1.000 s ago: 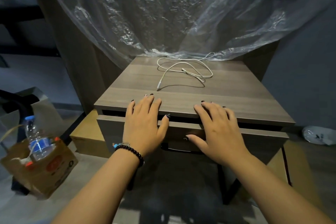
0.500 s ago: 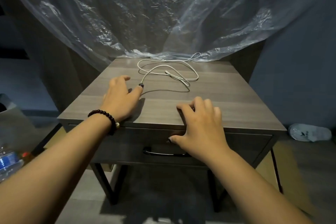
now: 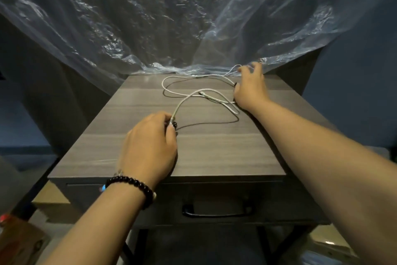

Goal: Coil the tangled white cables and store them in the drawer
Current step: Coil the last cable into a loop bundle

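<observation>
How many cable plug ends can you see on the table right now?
2: one pinched in the left hand, one lying loose mid-loop of the thin white cable. Others may hide under the right hand or plastic sheet.

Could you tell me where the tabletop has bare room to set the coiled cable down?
The front strip of the tabletop, between the left hand and the right forearm, is bare. So is the left edge beside the white cable. The back is crowded: cable loops, the right hand and plastic sheeting.
</observation>
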{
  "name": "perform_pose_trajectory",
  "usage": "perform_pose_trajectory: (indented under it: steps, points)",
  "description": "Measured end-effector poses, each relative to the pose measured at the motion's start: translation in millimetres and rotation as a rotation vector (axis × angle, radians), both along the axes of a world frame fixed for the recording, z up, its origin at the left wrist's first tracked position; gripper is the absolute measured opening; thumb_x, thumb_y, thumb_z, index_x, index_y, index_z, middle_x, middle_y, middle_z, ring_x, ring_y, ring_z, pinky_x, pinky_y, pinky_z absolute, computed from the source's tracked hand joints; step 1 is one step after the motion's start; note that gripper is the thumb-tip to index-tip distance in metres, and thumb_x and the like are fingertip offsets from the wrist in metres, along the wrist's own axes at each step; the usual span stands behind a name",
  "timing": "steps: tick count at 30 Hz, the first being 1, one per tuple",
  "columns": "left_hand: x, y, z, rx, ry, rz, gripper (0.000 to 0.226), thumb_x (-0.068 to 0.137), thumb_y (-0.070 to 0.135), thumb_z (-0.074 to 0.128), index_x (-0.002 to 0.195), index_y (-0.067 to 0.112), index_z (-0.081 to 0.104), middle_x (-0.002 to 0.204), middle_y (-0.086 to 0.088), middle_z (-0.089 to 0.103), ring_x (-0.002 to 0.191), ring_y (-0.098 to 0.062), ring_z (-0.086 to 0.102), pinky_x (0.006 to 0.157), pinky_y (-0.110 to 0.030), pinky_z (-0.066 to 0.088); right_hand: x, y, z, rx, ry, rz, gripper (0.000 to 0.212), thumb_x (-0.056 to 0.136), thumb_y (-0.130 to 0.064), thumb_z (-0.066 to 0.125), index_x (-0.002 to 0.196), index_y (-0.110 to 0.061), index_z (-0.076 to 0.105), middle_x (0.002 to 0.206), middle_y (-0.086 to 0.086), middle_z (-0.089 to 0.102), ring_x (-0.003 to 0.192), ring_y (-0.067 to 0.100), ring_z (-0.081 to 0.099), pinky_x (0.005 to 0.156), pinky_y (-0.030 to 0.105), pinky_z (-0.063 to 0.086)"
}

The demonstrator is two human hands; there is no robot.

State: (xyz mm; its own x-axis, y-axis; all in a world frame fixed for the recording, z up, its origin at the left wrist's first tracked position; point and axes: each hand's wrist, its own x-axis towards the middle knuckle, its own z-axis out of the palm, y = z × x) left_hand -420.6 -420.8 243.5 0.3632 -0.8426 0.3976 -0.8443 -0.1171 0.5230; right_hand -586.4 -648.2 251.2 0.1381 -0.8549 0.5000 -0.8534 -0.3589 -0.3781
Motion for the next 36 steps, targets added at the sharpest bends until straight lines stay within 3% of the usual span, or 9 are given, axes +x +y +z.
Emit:
perform_pose_trajectory:
  steps: [5, 10, 13, 18, 21, 24, 30, 33, 36]
  points:
    - [-3, 5, 0, -0.108, -0.008, -0.013, 0.014, 0.095, 0.028, 0.049, 0.101, 0.026, 0.061, 0.092, 0.005, 0.068, 0.085, -0.017, 0.061, 0.073, -0.033, 0.047, 16, -47, 1, -0.018, 0.055, 0.025, 0.035, 0.090, -0.007, 0.050, 0.125, -0.011, 0.053, 0.137, 0.011, 0.040, 0.119, 0.034, 0.047, 0.092, 0.043, 0.043]
    - [-4, 5, 1, -0.106, 0.006, -0.006, 0.020, 0.093, 0.034, 0.046, 0.101, 0.028, 0.063, 0.089, 0.005, 0.069, 0.085, -0.019, 0.062, 0.076, -0.042, 0.051, 26, -75, 2, 0.176, 0.247, 0.168, 0.050, 0.096, -0.036, 0.046, 0.145, -0.025, 0.039, 0.143, 0.010, 0.048, 0.133, 0.035, 0.036, 0.109, 0.044, 0.033]
    - [-5, 3, 1, -0.126, -0.004, 0.004, 0.020, 0.091, 0.033, 0.048, 0.099, 0.026, 0.065, 0.089, 0.004, 0.070, 0.083, -0.021, 0.063, 0.076, -0.042, 0.051, 26, -82, 1, 0.182, 0.332, 0.090, 0.050, 0.096, -0.044, 0.043, 0.141, -0.021, 0.046, 0.143, 0.017, 0.040, 0.132, 0.039, 0.032, 0.110, 0.045, 0.030]
    - [-6, 1, 3, -0.097, 0.023, 0.003, 0.020, 0.093, 0.035, 0.047, 0.098, 0.027, 0.065, 0.087, 0.004, 0.068, 0.085, -0.021, 0.061, 0.077, -0.039, 0.049, 20, -74, -4, 0.107, 0.152, -0.030, 0.042, 0.094, -0.032, 0.047, 0.108, 0.002, 0.068, 0.118, 0.026, 0.060, 0.117, 0.040, 0.049, 0.095, 0.036, 0.040]
    - [-3, 0, 1, -0.092, 0.030, 0.000, 0.021, 0.094, 0.035, 0.047, 0.097, 0.025, 0.065, 0.087, 0.003, 0.067, 0.084, -0.018, 0.060, 0.076, -0.039, 0.051, 7, -48, 0, 0.101, 0.032, -0.090, 0.040, 0.099, -0.020, 0.039, 0.113, 0.008, 0.063, 0.121, 0.028, 0.059, 0.116, 0.041, 0.052, 0.094, 0.037, 0.042]
    - [-3, 2, -1, -0.135, 0.055, 0.000, 0.019, 0.094, 0.031, 0.048, 0.096, 0.021, 0.064, 0.087, 0.001, 0.068, 0.082, -0.018, 0.062, 0.076, -0.040, 0.053, -19, -18, -3, 0.138, -0.088, -0.181, 0.033, 0.088, -0.013, 0.049, 0.111, 0.004, 0.066, 0.120, 0.024, 0.060, 0.113, 0.039, 0.054, 0.089, 0.035, 0.046]
    - [-12, 15, 2, -0.268, 0.367, -0.094, 0.017, 0.097, 0.011, 0.044, 0.105, 0.024, 0.051, 0.090, 0.015, 0.067, 0.075, -0.003, 0.067, 0.072, -0.033, 0.055, -69, 57, -7, 0.192, -0.164, -0.239, 0.020, 0.081, -0.013, 0.056, 0.084, -0.008, 0.075, 0.106, 0.019, 0.066, 0.107, 0.039, 0.056, 0.087, 0.036, 0.048]
    - [-27, 31, 11, -0.308, 0.573, -0.126, 0.023, 0.098, 0.002, 0.034, 0.103, 0.022, 0.043, 0.099, 0.003, 0.066, 0.069, -0.009, 0.068, 0.068, -0.032, 0.056, -88, 101, -8, 0.185, -0.119, -0.215, 0.023, 0.087, -0.020, 0.055, 0.089, -0.013, 0.077, 0.107, 0.016, 0.065, 0.108, 0.036, 0.053, 0.086, 0.035, 0.046]
    - [-51, 55, 18, -0.307, 0.768, -0.171, 0.033, 0.096, -0.003, 0.033, 0.099, 0.028, 0.043, 0.087, -0.002, 0.060, 0.065, -0.014, 0.060, 0.067, -0.034, 0.053, -96, 140, -10, 0.152, -0.089, -0.191, 0.025, 0.093, -0.024, 0.054, 0.100, -0.013, 0.075, 0.112, 0.013, 0.060, 0.113, 0.030, 0.046, 0.091, 0.037, 0.043]
